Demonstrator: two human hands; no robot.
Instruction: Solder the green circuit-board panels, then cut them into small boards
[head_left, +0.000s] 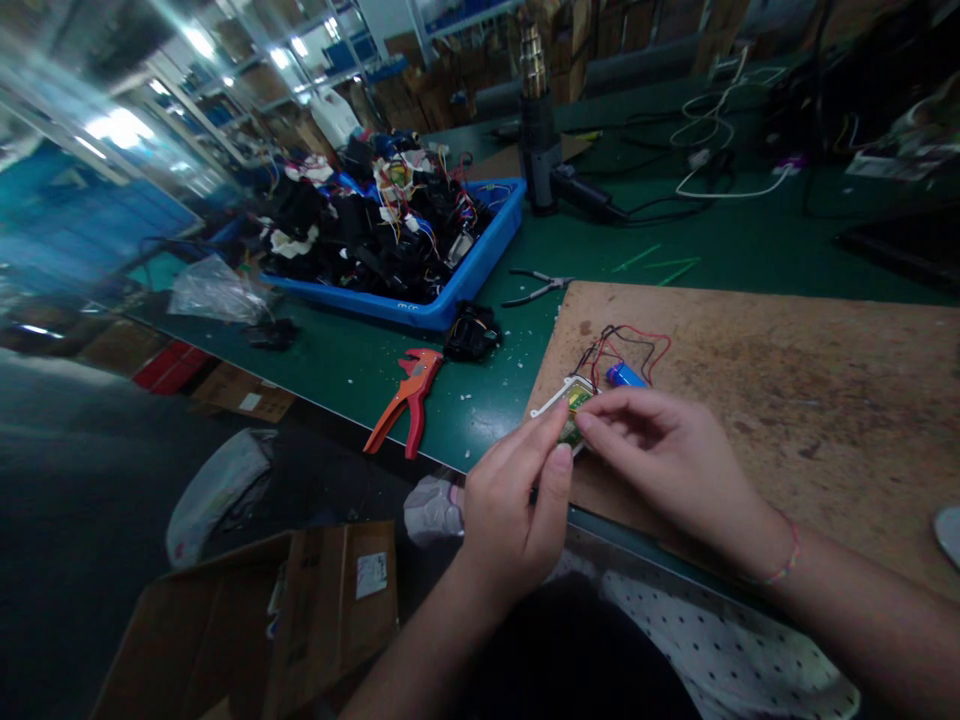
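Between my two hands, at the front left corner of a brown board, is a small green circuit board [577, 398] set in a white frame [553, 400]. My left hand [521, 490] grips its near left side with thumb and fingers. On the right edge, the thumb and forefinger of my right hand [660, 450] pinch at the circuit board; whatever sits between those fingertips is too small to make out. Red and black wires [611, 345] loop up from the board's far side. A blue cylinder [626, 375], like a small battery, lies just beyond my right fingers.
The brown board [787, 400] covers the right of the green table [322, 375]. Left of it lie a red-orange cutter [409, 400], pliers [538, 287] and a black part [472, 330]. Behind stand a blue tray [427, 312] heaped with wired parts and a heat gun [540, 150]. A carton [330, 600] stands below.
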